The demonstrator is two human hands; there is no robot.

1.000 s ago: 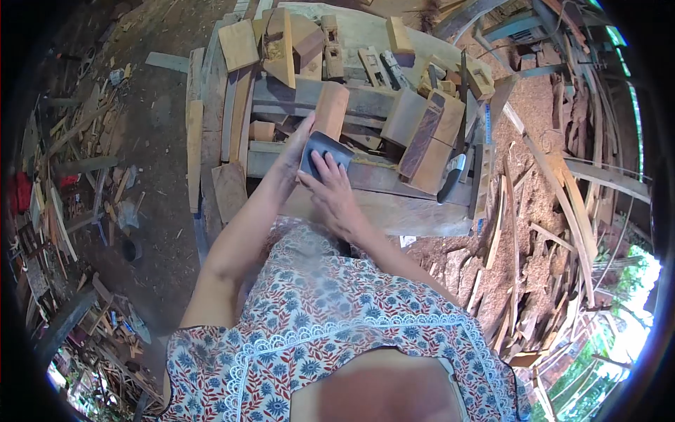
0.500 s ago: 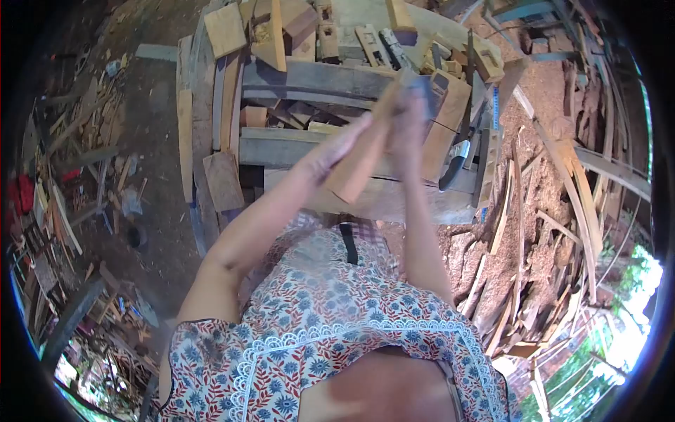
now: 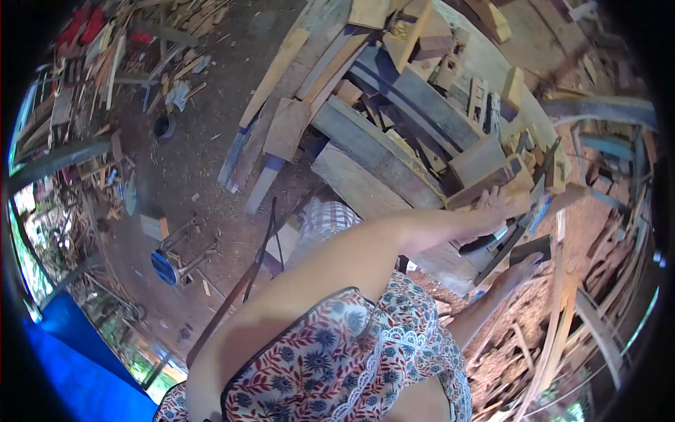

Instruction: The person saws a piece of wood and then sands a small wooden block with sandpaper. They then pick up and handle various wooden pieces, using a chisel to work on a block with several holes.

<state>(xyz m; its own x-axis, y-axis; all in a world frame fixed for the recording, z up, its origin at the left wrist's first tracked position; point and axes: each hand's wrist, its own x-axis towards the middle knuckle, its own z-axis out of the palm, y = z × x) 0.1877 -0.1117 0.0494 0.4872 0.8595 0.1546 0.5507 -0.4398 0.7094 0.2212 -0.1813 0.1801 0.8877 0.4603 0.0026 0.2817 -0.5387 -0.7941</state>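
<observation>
My left hand reaches across to the right end of the bench, fingers spread over a brown wooden board. Whether the fingers grip the board I cannot make out. Lower and further right, my right hand holds a dark, flat rectangular piece by its lower edge. Between the two hands lies a saw with a dark handle, partly covered by my left forearm. A squarish block sits just beyond the board.
Heavy grey beams form the bench, loaded with wood offcuts. Long wood strips lie on reddish ground at the right. A blue-topped stool and a dark round container stand on the floor at the left. A blue sheet fills the lower left.
My view has swung so the bench now sits further right. My hands have moved apart; the long wooden piece between them is no longer held up. My right hand has gone to the bench's right side.
</observation>
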